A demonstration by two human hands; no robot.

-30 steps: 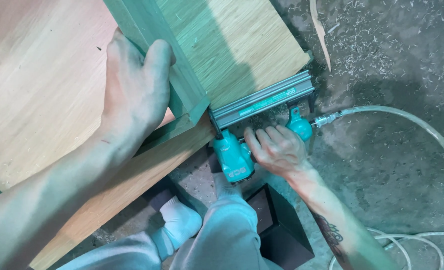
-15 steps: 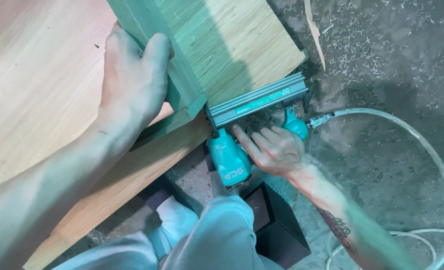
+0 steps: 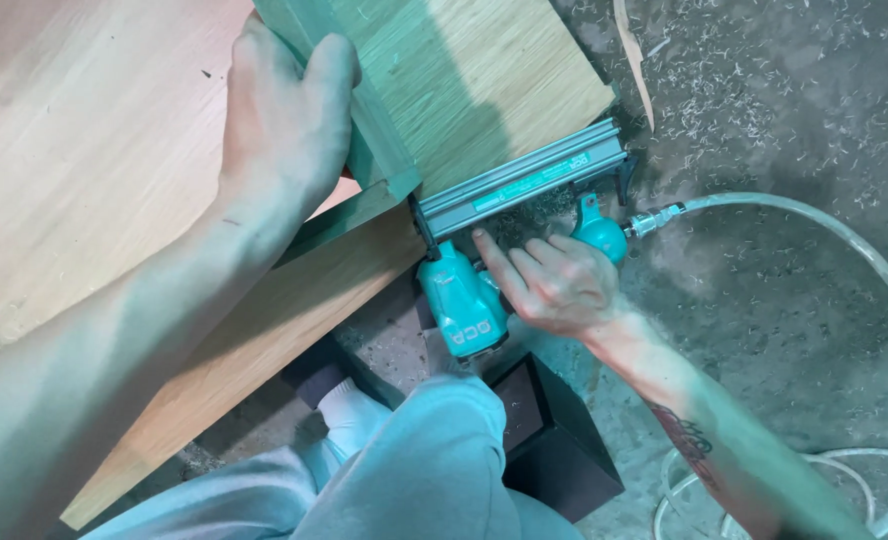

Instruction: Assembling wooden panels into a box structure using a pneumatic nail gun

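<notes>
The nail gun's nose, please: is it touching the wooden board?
Touching: the head view shows the teal nail gun, gripped by the right hand, with its nose pressed against the wooden board.

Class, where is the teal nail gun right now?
In the head view, the nail gun sits at centre, held by the right hand, its nose against the panel edge just below the left hand.
</notes>
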